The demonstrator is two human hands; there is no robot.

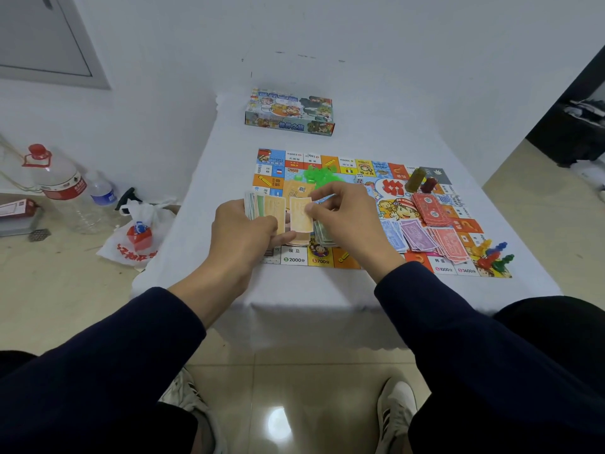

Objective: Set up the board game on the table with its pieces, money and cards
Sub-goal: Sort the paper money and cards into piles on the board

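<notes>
Board (296, 258): colourful game sheet laid flat on white-covered table (360, 290), centre to right of frame.

Left hand (244, 231): centre-left of frame, over board's left edge; fingers curled round a fanned stack of notes (262, 204), green, pale and orange edges showing above the knuckles.

Right hand (347, 211): centre of frame, thumb and forefinger pinching a single orange note (300, 217), held upright just beside the fanned stack.

Orange card pile (294, 190): on board, behind the two hands, partly hidden.

Green plastic houses (319, 173): loose heap, upper middle of board.

Die (359, 179): small, white, just right of the green heap.

Two upright blocks: one olive (415, 180), one dark red (429, 185), upper right of board, close together.

Red cards (432, 209): spread stack, right part of board, below the blocks.

Paper money on board: blue (393, 237), purple (415, 234) and pink (451, 245) notes, overlapping in a row, lower right of board; greenish notes (322, 234) partly under the right hand.

Pawns (494, 253): small cluster, yellow, blue, red and green, lower right corner of board.

Game box (289, 113): closed as far as visible, upper centre of frame, at far end of table, well apart from board.

Floor, left of frame: large clear bottle with red cap (60, 188), smaller bottle (103, 194), white plastic bag with red print (137, 234).
</notes>
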